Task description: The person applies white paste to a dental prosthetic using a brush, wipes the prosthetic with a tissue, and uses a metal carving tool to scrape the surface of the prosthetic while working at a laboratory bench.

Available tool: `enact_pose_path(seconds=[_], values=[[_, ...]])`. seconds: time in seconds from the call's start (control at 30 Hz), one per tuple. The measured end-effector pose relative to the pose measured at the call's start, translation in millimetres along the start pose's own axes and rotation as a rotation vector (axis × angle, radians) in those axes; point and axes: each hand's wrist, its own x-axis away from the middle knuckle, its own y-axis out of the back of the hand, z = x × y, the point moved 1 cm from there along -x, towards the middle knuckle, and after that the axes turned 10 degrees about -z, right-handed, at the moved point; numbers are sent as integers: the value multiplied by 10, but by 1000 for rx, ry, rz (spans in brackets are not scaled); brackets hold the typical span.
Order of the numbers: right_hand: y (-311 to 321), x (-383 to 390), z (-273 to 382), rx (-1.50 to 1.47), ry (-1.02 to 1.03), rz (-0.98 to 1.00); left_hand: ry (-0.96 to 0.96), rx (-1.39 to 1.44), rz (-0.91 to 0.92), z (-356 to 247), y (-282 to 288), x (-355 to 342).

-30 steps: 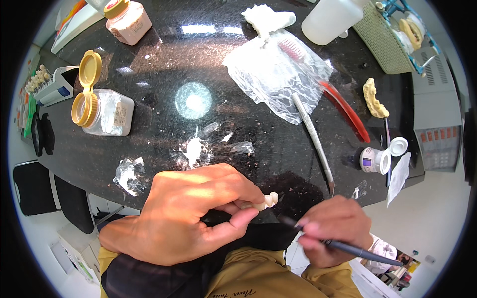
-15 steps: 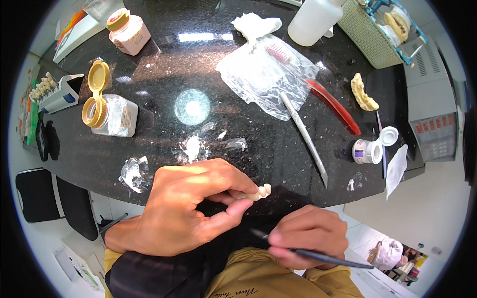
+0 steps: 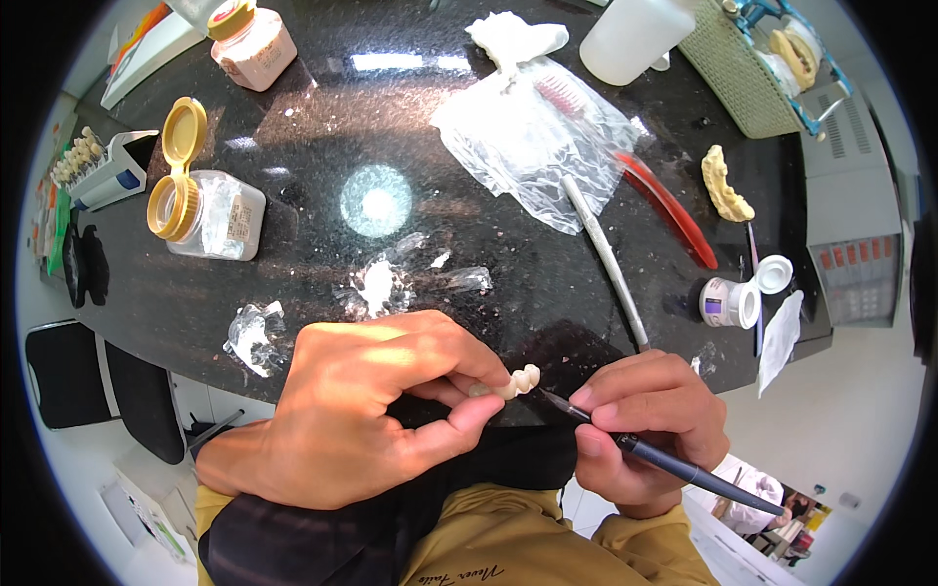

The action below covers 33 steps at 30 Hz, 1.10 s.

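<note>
Between the thumb and fingertips of my left hand point(image 3: 376, 400) is a short row of tooth-coloured dental crowns point(image 3: 521, 382), a dental bridge by its look. The row sticks out to the right of the fingertips, above the counter's front edge. My right hand point(image 3: 650, 420) grips a dark, slim-handled brush point(image 3: 689, 471) like a pen. Its pointed tip lies just right of the crowns, apparently a small gap away. My left palm and part of the bridge are hidden by the fingers.
On the dark counter point(image 3: 313, 195) are an open clear jar point(image 3: 230, 217), a pink jar point(image 3: 256, 51), a plastic bag point(image 3: 537, 137), a red-handled brush point(image 3: 674, 210), a grey stick tool point(image 3: 606, 264), a dental cast piece point(image 3: 723, 186), a small white jar point(image 3: 728, 303) and a basket point(image 3: 738, 73).
My right hand has risen and moved right, bringing the brush tip up beside the crowns. My left hand keeps its pinch almost in place. The view has shifted slightly.
</note>
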Motion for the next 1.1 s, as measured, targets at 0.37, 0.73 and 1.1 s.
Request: enact_pose_path(seconds=[0.37, 0.73, 1.1], values=[[-30, 45, -52, 71, 70, 53, -81, -41, -15, 30, -25, -20], [-61, 31, -56, 95, 110, 58, -74, -41, -19, 38, -37, -16], [-75, 18, -47, 100, 108, 72, -85, -52, 7, 35, -14, -20]])
